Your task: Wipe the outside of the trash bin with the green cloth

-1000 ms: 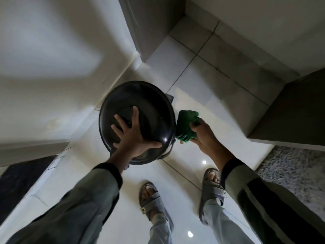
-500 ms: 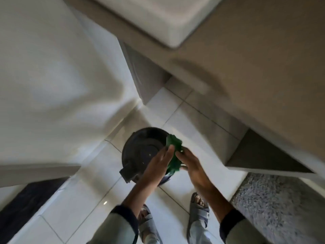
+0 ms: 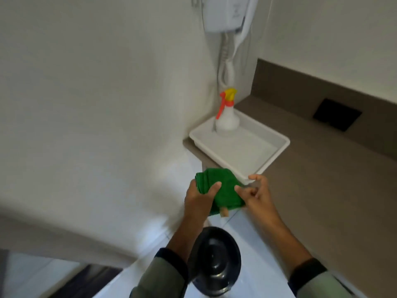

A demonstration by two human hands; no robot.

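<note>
The green cloth is bunched up at chest height, just in front of the counter's corner. My left hand grips its left side, thumb on top. My right hand is beside the cloth's right edge with its fingers spread and curled, one fingertip touching the fabric. The black round trash bin stands on the white tiled floor far below, between my forearms, seen from above with its lid shut. Neither hand touches the bin.
A white tray sits on the brown counter right behind the cloth, with a white spray bottle in its far corner. A white wall-mounted dryer hangs above. A white wall fills the left side.
I have stood up, so the view rose from the floor to the counter. The cloth left the bin's side and went from my right hand into my left. My left hand left the lid.
</note>
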